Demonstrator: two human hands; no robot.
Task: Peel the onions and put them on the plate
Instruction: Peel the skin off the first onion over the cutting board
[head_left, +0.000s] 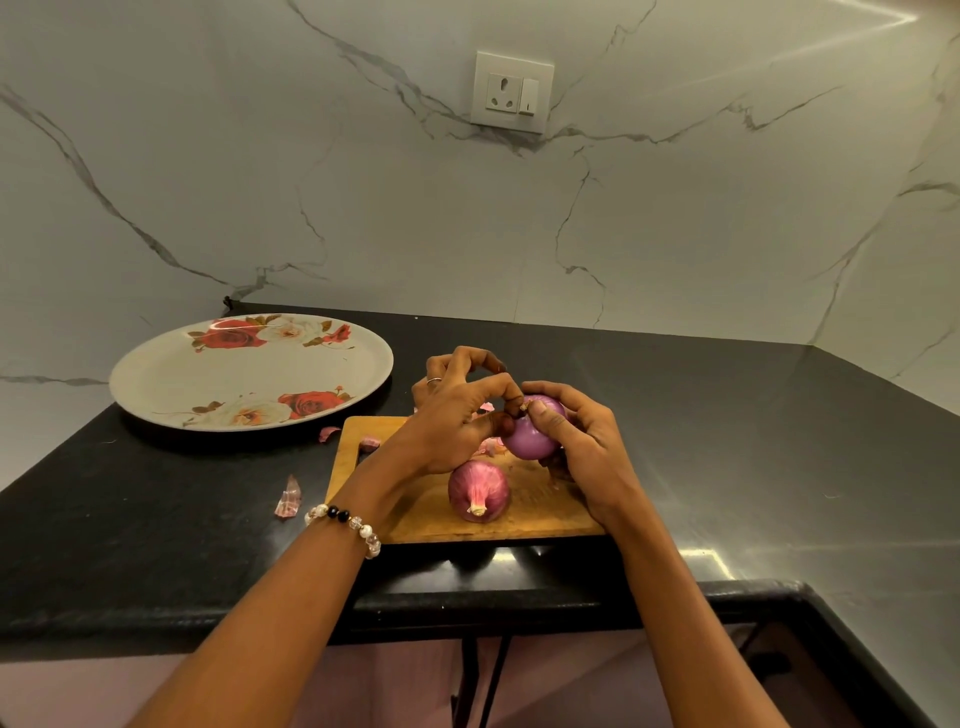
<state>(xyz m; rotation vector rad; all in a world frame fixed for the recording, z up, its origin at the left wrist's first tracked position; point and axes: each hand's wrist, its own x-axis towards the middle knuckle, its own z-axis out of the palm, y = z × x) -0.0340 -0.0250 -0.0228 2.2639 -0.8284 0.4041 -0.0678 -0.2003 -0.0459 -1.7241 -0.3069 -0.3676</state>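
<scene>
A smooth purple onion with most of its skin off is held above the wooden cutting board. My right hand grips it from the right side. My left hand pinches the dry tip at the top of that onion with thumb and forefinger. A second onion, still in its reddish papery skin, lies on the board just below my hands. The large floral plate sits to the left on the black counter, with nothing on it.
Scraps of onion skin lie on the counter left of the board and near the plate, with one on the board's corner. The counter's front edge is close to me. A marble wall with a socket stands behind.
</scene>
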